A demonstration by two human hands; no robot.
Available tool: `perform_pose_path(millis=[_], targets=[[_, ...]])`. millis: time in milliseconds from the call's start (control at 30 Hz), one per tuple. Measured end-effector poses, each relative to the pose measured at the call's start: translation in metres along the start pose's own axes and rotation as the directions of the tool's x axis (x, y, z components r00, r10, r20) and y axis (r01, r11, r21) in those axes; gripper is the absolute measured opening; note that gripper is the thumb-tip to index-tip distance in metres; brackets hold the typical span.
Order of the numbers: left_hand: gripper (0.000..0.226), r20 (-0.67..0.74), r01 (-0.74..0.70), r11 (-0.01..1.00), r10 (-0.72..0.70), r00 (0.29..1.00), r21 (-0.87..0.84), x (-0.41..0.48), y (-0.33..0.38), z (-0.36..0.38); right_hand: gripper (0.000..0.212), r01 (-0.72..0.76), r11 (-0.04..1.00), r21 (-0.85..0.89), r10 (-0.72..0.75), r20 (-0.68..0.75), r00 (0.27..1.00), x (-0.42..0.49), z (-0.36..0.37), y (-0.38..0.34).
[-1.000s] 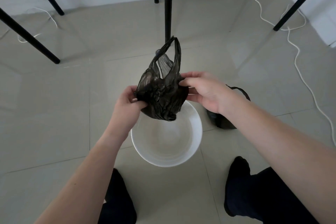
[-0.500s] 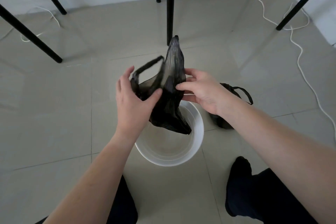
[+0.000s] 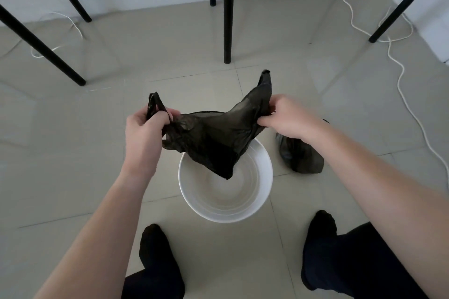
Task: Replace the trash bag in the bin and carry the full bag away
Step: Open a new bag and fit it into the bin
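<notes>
I have the new bag (image 3: 213,138) stretched between both hands above the bin (image 3: 226,213); my left hand (image 3: 143,133) is clenched on one handle loop, my right hand (image 3: 286,119) pinches the other, whose tip sticks up past my fingers; the bag's bottom corner dangles inside the bin's mouth; the bin is white, unlined, standing on the tiled floor (image 3: 73,165) between my feet and the table legs (image 3: 227,12); the full bag (image 3: 301,155) sits on the floor just right of the bin, partly behind my right wrist.
</notes>
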State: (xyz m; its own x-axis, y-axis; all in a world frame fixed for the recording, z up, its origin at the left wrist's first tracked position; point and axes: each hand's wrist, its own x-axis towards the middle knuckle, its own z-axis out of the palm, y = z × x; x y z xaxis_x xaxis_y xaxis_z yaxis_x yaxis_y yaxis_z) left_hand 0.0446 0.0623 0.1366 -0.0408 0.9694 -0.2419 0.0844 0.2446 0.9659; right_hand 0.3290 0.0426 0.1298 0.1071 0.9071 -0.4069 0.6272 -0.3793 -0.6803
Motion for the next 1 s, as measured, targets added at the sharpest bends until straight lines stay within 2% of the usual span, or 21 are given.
perform_pose_path(millis=[100, 233, 333, 400, 500, 600, 700, 833, 1000], targets=[[0.031, 0.116, -0.003, 1.000, 0.004, 0.993, -0.008, -0.005, 0.004, 0.004, 0.032, 0.022, 0.997, 0.068, -0.022, -0.007, 1.000, 0.002, 0.001, 0.000], [0.015, 0.212, -0.007, 0.998, -0.007, 0.977, 0.064, -0.004, -0.005, 0.005, 0.046, 0.140, 0.921, 0.364, -0.148, -0.005, 0.989, 0.000, 0.004, -0.011], [0.025, 0.264, -0.042, 0.998, 0.029, 0.964, 0.044, 0.000, -0.011, 0.004, 0.050, 0.150, 0.820, 0.552, -0.242, 0.097, 0.966, -0.003, 0.005, -0.016], [0.041, 0.283, -0.036, 0.999, 0.030, 0.959, 0.016, 0.001, -0.012, 0.003, 0.057, 0.097, 0.784, 0.613, -0.255, 0.176, 0.951, -0.002, 0.008, -0.017], [0.076, 0.322, 0.012, 1.000, -0.016, 0.946, 0.016, 0.001, -0.011, 0.004, 0.067, 0.040, 0.859, 0.511, -0.190, 0.245, 0.951, -0.001, 0.014, -0.021], [0.093, 0.374, 0.051, 0.998, -0.058, 0.925, 0.030, 0.000, -0.010, 0.004, 0.037, 0.064, 0.961, 0.269, -0.129, 0.234, 0.964, -0.005, 0.024, -0.024], [0.082, 0.348, 0.040, 0.997, -0.063, 0.936, 0.071, -0.001, -0.008, 0.005, 0.018, 0.032, 0.992, 0.121, -0.067, 0.301, 0.951, -0.005, 0.038, -0.019], [0.063, 0.303, -0.014, 0.994, -0.020, 0.953, 0.109, 0.000, -0.012, 0.007, 0.022, -0.095, 0.995, 0.031, 0.067, 0.500, 0.863, -0.006, 0.047, -0.012], [0.038, 0.258, -0.033, 0.989, -0.006, 0.966, 0.146, 0.007, -0.018, 0.005, 0.036, -0.133, 0.990, -0.051, 0.140, 0.538, 0.832, -0.005, 0.061, -0.004]])
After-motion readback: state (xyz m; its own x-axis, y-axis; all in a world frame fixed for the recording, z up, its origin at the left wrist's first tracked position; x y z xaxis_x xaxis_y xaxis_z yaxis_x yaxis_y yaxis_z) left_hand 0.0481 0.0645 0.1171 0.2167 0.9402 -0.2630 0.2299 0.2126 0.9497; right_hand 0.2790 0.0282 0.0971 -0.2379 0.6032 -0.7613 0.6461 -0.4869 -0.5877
